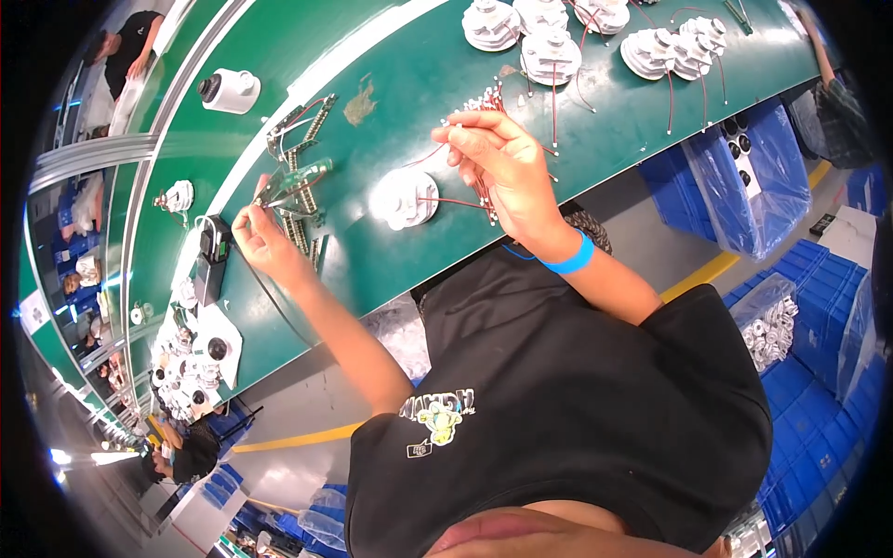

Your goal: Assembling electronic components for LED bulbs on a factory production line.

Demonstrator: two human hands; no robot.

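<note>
My left hand (265,244) is closed at the fingertips on a small green circuit board (268,192), beside strips of similar boards (296,228) lying on the green table. Raised over the table, my right hand (502,167) pinches the end of a thin red wire (426,156) with a small pale tip. Behind and below that hand lies a bundle of red wires with white connectors (486,100), partly hidden by the fingers. Between my hands a white round housing (406,198) rests on the table, with a red lead running out to the right.
Several white housings with red leads (552,58) stand along the far right of the green table (419,260). A black box with a cable (212,270) and a white camera-like unit (230,91) are at the left. Blue crates (809,298) stand at right. Other people work nearby.
</note>
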